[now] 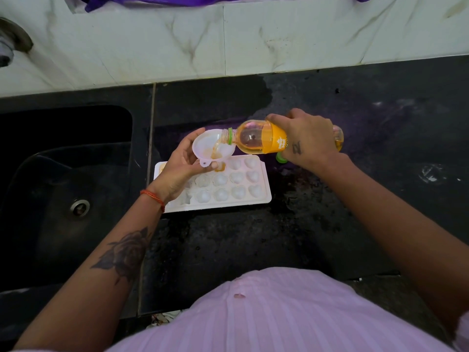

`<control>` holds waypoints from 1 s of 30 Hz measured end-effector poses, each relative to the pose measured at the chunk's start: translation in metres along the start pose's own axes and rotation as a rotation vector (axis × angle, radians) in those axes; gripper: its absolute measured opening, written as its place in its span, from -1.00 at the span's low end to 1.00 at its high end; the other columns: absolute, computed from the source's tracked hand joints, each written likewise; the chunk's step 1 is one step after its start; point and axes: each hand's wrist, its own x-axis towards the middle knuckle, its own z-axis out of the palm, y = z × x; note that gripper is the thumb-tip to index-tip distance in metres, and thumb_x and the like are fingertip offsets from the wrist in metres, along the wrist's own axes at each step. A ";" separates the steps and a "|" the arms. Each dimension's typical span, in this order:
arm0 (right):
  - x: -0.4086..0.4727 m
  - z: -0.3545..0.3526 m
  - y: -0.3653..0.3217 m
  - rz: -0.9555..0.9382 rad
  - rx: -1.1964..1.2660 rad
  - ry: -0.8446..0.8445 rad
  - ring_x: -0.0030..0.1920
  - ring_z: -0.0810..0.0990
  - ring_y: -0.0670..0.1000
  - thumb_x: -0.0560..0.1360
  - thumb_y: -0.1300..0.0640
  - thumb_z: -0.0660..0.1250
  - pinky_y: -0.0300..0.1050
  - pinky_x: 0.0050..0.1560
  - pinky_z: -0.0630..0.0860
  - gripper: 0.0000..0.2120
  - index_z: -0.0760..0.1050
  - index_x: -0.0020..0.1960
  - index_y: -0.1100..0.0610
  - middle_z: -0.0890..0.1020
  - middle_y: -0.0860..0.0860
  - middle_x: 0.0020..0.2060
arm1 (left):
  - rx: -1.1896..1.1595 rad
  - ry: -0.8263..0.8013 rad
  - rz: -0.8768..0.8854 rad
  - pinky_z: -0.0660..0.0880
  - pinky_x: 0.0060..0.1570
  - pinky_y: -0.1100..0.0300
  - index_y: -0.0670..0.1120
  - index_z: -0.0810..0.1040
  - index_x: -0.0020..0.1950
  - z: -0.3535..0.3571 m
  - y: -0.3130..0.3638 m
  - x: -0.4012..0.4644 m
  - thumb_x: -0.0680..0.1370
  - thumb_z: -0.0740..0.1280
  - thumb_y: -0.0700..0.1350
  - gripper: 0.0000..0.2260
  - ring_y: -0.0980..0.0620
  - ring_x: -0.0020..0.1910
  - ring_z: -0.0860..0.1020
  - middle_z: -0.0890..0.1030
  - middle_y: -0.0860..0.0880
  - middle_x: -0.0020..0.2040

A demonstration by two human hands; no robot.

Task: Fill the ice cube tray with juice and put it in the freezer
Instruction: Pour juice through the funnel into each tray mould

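The white plastic ice cube tray point(261, 196) lies flat on the black stone tabletop point(355, 212), just right of the dark sink point(63, 174). Above the tray's far row, the left hand point(177, 168) closes its grip on a small white plastic funnel point(213, 148), likely to steer juice into one cell. The right hand point(304, 138) clamps its grip round a clear orange-labelled juice bottle point(256, 138), tipped sideways with its mouth over the funnel. A green cap point(280, 158) sits beside the tray.
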 end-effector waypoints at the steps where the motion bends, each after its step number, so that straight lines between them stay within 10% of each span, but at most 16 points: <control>1: 0.000 0.000 0.000 0.007 0.011 -0.002 -0.03 0.57 0.24 0.33 0.04 0.48 -0.02 -0.19 0.34 -0.33 0.30 0.38 -0.10 0.53 0.15 0.05 | -0.001 0.003 -0.001 0.54 0.02 0.26 0.08 0.37 0.36 0.000 0.000 0.000 0.28 0.51 -0.25 -0.29 0.16 0.17 0.55 0.52 0.07 0.22; 30: -0.017 -0.010 0.020 0.084 0.073 -0.040 0.05 0.55 0.24 0.32 -0.14 0.47 0.04 -0.04 0.44 -0.27 0.26 0.41 -0.10 0.52 0.14 0.13 | -0.008 -0.055 0.004 0.58 -0.06 0.19 0.16 0.38 0.34 0.024 0.004 0.016 0.30 0.53 -0.22 -0.32 0.10 0.18 0.54 0.53 0.14 0.21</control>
